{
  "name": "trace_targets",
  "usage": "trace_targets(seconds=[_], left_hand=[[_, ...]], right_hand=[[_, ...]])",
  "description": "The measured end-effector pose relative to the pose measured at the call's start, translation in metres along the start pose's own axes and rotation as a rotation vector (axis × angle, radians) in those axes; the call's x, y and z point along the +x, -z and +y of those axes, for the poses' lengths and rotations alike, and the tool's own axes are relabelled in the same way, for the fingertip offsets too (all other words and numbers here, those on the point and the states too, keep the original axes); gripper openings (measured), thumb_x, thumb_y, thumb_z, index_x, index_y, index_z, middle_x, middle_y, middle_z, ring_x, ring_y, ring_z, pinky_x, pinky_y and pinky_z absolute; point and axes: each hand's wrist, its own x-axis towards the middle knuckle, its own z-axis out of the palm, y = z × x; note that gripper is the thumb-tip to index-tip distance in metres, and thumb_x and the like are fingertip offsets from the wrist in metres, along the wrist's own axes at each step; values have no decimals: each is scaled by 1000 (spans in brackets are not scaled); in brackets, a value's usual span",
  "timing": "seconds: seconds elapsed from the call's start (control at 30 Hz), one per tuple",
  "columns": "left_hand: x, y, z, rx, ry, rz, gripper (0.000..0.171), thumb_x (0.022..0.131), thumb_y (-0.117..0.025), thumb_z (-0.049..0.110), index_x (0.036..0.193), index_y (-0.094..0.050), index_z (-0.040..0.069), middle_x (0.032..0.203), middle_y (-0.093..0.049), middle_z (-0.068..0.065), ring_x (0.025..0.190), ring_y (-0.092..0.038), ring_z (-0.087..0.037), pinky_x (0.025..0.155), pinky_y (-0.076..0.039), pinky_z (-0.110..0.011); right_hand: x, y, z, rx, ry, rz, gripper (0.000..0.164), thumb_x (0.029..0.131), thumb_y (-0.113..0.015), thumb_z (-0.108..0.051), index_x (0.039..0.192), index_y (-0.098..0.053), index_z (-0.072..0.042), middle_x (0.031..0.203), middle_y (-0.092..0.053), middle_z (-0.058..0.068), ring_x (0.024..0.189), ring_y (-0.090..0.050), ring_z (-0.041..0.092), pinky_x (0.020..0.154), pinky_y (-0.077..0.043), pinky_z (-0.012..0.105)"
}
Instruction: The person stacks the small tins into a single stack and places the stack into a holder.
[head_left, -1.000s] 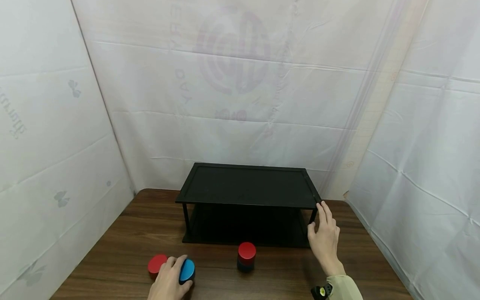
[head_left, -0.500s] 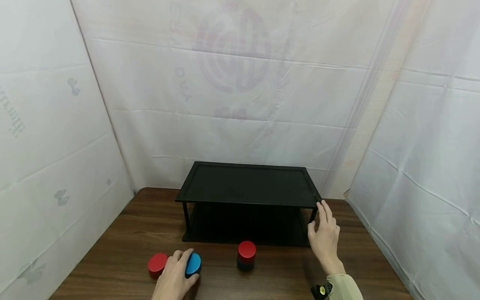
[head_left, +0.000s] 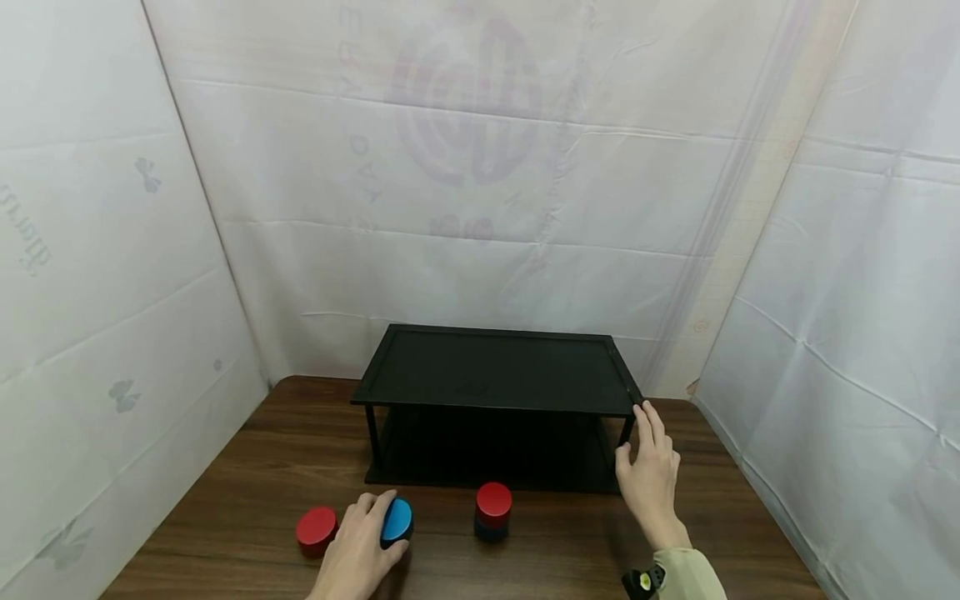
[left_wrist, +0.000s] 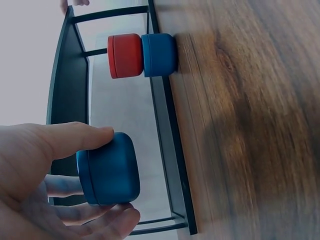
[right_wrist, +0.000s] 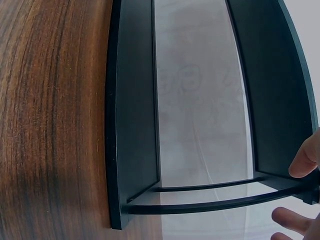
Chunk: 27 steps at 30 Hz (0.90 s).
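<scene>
My left hand point(head_left: 358, 546) grips a small round blue tin point(head_left: 397, 522) between thumb and fingers. In the left wrist view this blue tin point(left_wrist: 111, 170) is raised off the wooden table. Left of the hand, a red tin point(head_left: 317, 530) sits on the table. To the right, another red tin point(head_left: 494, 502) is stacked upright on a second blue tin point(head_left: 491, 530). My right hand point(head_left: 651, 475) rests its fairly straight fingers at the front right corner of a black two-tier shelf point(head_left: 495, 371). Its thumb point(right_wrist: 304, 159) overlaps the upper board in the right wrist view.
The shelf stands toward the back of the wooden table point(head_left: 247, 492), its lower board point(head_left: 495, 467) behind the tin stack. White printed sheeting point(head_left: 465, 275) encloses the back and both sides. A dark watch-like band point(head_left: 642, 581) is at my right wrist.
My left hand has moved right and slightly forward with the blue tin, away from the lone red tin. My right hand, the shelf and the stack have stayed put.
</scene>
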Motion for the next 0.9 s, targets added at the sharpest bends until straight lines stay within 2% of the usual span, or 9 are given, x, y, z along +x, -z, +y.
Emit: trace_targets(seconds=[0.9], left_hand=[[3,-3,19,8,-117,65,64,72,-84,22,127,-58,5,115,-58,-14,103,-56,-31,71,-55,-54]], right_hand=[[1,1,-1,2,7,4,61,80,-62,9,138,-47,-1,146,-43,17,89,-53,38,72,-36,50]])
